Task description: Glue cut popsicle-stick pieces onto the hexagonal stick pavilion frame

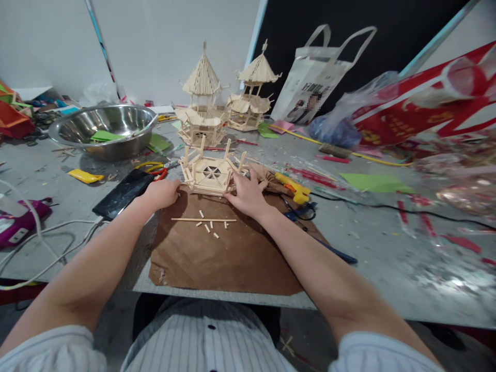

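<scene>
A hexagonal wooden-stick pavilion base (pixel 207 182) with short upright posts stands at the far edge of a brown paper sheet (pixel 232 258). My right hand (pixel 250 195) grips its right side, thumb at the front and fingers over the rim. My left hand (pixel 163 194) is closed beside the base's left front, over the end of a black phone (pixel 126 192); whatever its fingers hold is hidden. On the paper in front lie a thin wooden stick (pixel 203 220) and several short cut pieces (pixel 207 228).
Two finished stick pagodas (pixel 203 98) (pixel 253 95) stand behind. A steel bowl (pixel 104 150) and a yellow-handled cutter (pixel 85 176) are at left. A yellow glue gun (pixel 296 191) with a black cord lies right. Bags (pixel 310 77), a purple power strip (pixel 23 222) and scraps surround.
</scene>
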`<act>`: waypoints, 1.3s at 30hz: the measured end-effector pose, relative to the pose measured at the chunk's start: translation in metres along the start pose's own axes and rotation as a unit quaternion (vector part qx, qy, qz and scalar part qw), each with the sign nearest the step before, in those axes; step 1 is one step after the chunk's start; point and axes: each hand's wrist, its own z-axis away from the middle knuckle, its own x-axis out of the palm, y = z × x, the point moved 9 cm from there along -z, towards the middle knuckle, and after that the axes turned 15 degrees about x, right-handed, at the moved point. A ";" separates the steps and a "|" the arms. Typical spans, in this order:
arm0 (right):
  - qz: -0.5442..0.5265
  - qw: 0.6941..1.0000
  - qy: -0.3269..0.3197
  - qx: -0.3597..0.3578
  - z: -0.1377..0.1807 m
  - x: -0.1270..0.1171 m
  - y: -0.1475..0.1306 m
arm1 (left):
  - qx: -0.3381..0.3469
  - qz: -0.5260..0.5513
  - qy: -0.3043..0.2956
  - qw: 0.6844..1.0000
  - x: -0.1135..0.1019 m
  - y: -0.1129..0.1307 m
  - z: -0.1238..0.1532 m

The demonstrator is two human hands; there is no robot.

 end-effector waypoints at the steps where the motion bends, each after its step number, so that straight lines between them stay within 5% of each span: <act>1: 0.000 1.000 -0.001 0.000 0.000 0.000 0.000 | 0.000 0.000 0.001 1.000 0.000 0.000 0.000; 29: 0.003 1.000 -0.012 0.008 -0.001 0.001 0.001 | 0.005 0.008 -0.009 1.000 -0.005 0.000 0.004; 39: 0.011 1.000 -0.004 0.002 -0.001 0.001 0.000 | 0.008 -0.027 0.044 0.999 -0.048 0.025 0.026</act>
